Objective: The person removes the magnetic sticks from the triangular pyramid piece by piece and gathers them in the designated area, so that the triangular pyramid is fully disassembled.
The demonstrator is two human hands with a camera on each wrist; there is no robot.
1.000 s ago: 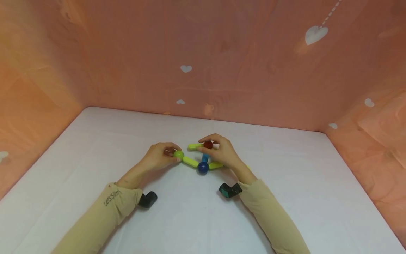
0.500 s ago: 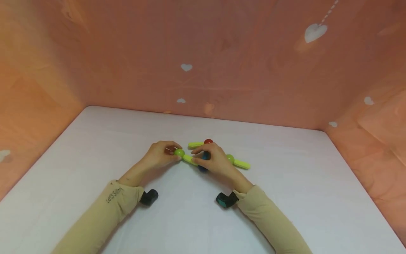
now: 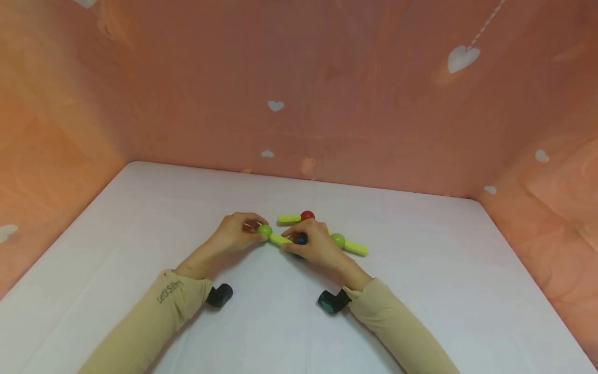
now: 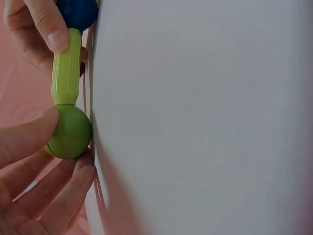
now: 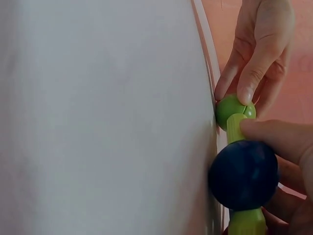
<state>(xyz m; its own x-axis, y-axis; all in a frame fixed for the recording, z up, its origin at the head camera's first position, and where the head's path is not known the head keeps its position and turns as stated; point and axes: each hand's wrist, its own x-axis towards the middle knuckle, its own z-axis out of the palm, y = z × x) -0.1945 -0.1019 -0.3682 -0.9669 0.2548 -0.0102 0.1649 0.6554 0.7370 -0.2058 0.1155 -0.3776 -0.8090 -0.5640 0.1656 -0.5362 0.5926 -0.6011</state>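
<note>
My left hand [image 3: 237,232] pinches a bright green ball [image 4: 73,131] between thumb and fingers. Joined to that ball is a yellow-green rod [image 4: 67,68], which runs to a dark blue ball [image 5: 243,175]. My right hand [image 3: 315,243] grips the rod close to the blue ball, its thumb lying on the rod. In the head view the right hand covers most of the blue ball. Behind the right hand, a red ball [image 3: 307,215] has another yellow-green rod [image 3: 289,219] pointing left. A second green ball [image 3: 338,240] lies to its right, with a rod [image 3: 356,248] extending outward.
The pieces sit on a white-covered table [image 3: 187,197], towards its middle. An orange cloth [image 3: 374,104] with white hearts rises behind the table and at both sides. A black device [image 3: 220,295] shows at the left wrist and another black device [image 3: 334,302] at the right.
My right hand has left the red ball and moved nearer and to the left, onto the rod beside the blue ball. The left hand keeps its hold on the green ball.
</note>
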